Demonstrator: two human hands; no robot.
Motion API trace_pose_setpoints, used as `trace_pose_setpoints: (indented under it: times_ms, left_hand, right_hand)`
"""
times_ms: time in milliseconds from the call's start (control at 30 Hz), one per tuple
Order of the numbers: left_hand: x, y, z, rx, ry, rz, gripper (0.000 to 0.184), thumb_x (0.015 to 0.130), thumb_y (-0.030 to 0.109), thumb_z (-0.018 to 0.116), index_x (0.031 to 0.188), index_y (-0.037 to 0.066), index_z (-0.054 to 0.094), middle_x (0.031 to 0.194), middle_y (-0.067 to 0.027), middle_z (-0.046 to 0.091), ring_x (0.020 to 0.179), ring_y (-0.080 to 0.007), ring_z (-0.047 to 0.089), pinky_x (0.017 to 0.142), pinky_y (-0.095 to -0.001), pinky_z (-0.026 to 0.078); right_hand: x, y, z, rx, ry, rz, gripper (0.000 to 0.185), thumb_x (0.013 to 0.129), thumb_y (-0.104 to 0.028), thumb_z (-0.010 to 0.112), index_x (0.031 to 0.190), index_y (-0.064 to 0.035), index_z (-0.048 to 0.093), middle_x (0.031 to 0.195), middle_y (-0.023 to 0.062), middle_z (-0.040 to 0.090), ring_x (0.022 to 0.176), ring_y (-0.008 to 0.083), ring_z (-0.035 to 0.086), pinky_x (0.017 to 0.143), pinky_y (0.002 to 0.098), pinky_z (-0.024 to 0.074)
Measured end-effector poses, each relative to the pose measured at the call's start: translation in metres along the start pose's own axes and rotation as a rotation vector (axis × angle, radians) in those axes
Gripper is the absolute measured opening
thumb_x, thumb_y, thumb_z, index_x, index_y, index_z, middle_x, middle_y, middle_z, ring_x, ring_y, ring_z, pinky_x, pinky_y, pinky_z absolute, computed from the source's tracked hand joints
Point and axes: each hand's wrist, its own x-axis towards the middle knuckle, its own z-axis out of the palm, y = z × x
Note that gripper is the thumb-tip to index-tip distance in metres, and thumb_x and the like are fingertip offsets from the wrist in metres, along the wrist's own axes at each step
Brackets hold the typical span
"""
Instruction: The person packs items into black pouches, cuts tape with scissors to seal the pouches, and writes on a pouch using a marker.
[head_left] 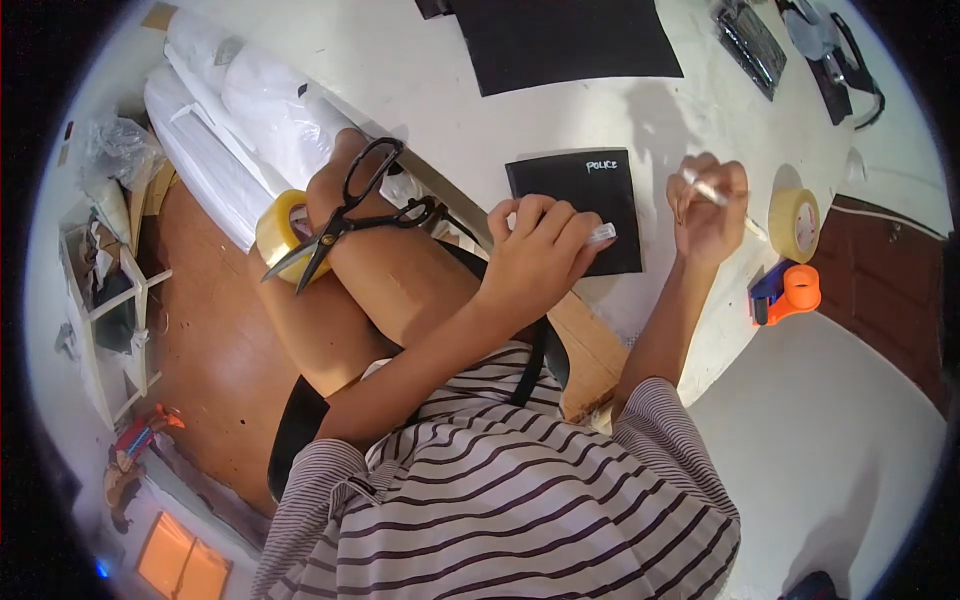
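My left hand [540,250] is closed over a small white tube-like object [600,234], whose end sticks out by the fingers; the rest is hidden. Under that hand lies a black rectangular sheet [590,195], with POLICE lettered in white near its top right corner. To the right of the sheet, my right hand [712,210] is raised and closed around a slim white pen [705,187], smeared by motion. Black-handled scissors [335,235] and a roll of clear tape [285,235] rest at my legs.
A larger black sheet [570,45] lies at the table's far side. Another tape roll [795,225] and an orange tape dispenser [795,293] sit at the right edge. Plastic-wrapped white rolls [265,100] stand at the left. A black packet [748,45] is at the upper right.
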Motion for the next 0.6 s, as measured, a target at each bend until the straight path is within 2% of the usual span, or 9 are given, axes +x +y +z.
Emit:
trace_pose_setpoints:
  times_ms: [33,133,167,300,400,567,600]
  left_hand:
    - [0.000,0.001,-0.004,-0.005,0.014,-0.024,0.020,0.080,0.027,0.066,0.095,0.014,0.060,0.088,0.0015,0.053,0.093,-0.0200,0.048,0.082,-0.0414,0.028]
    - [-0.001,0.000,-0.004,0.021,0.019,-0.024,0.023,0.079,0.029,0.067,0.096,0.015,0.060,0.086,0.0018,0.052,0.090,-0.0193,0.049,0.078,-0.0404,0.028]
    - [-0.001,0.000,-0.004,0.023,0.028,-0.020,0.023,0.079,0.029,0.067,0.096,0.015,0.060,0.086,0.0018,0.052,0.090,-0.0193,0.049,0.078,-0.0404,0.028]
    - [-0.001,0.004,-0.004,0.011,0.078,0.003,0.024,0.078,0.031,0.068,0.094,0.015,0.060,0.084,0.0021,0.052,0.086,-0.0191,0.049,0.077,-0.0402,0.028]
    - [-0.001,0.008,-0.005,0.006,0.090,0.021,0.025,0.076,0.031,0.069,0.093,0.015,0.060,0.083,0.0024,0.053,0.085,-0.0190,0.049,0.077,-0.0399,0.028]
    - [-0.001,0.009,-0.004,0.016,0.075,0.038,0.026,0.074,0.030,0.071,0.092,0.015,0.060,0.083,0.0027,0.053,0.085,-0.0192,0.049,0.076,-0.0395,0.028]
    - [-0.001,0.010,-0.004,0.015,0.082,0.048,0.025,0.076,0.030,0.069,0.092,0.014,0.060,0.083,0.0020,0.053,0.084,-0.0196,0.049,0.076,-0.0391,0.029]
  right_hand:
    - [-0.002,0.002,-0.002,0.049,0.007,0.032,0.043,0.099,-0.032,0.031,0.073,-0.0022,0.048,0.054,0.0074,0.044,0.043,0.0104,0.033,0.041,0.0260,0.0248]
    - [-0.007,0.003,0.004,-0.033,0.010,0.125,0.048,0.099,-0.031,0.029,0.065,-0.0029,0.047,0.047,0.0074,0.043,0.036,0.0115,0.032,0.040,0.0276,0.0258]
    - [-0.007,0.004,0.008,-0.064,0.027,0.126,0.048,0.099,-0.028,0.030,0.061,-0.0038,0.046,0.041,0.0075,0.041,0.029,0.0128,0.029,0.039,0.0284,0.0253]
    - [-0.009,0.004,0.013,-0.048,0.050,0.142,0.047,0.096,-0.022,0.038,0.055,-0.0006,0.044,0.041,0.0111,0.041,0.031,0.0126,0.030,0.031,0.0252,0.0227]
    - [-0.010,0.002,0.014,-0.096,0.023,0.152,0.049,0.098,-0.023,0.032,0.055,-0.0039,0.045,0.038,0.0078,0.038,0.027,0.0124,0.027,0.036,0.0276,0.0221]
    - [-0.010,-0.001,0.013,-0.102,0.047,0.129,0.050,0.098,-0.023,0.032,0.053,-0.0045,0.044,0.036,0.0072,0.036,0.027,0.0124,0.024,0.036,0.0283,0.0208]
    - [-0.011,-0.001,0.009,-0.098,-0.012,0.124,0.048,0.098,-0.025,0.033,0.056,-0.0039,0.044,0.039,0.0079,0.039,0.029,0.0120,0.027,0.036,0.0277,0.0213]
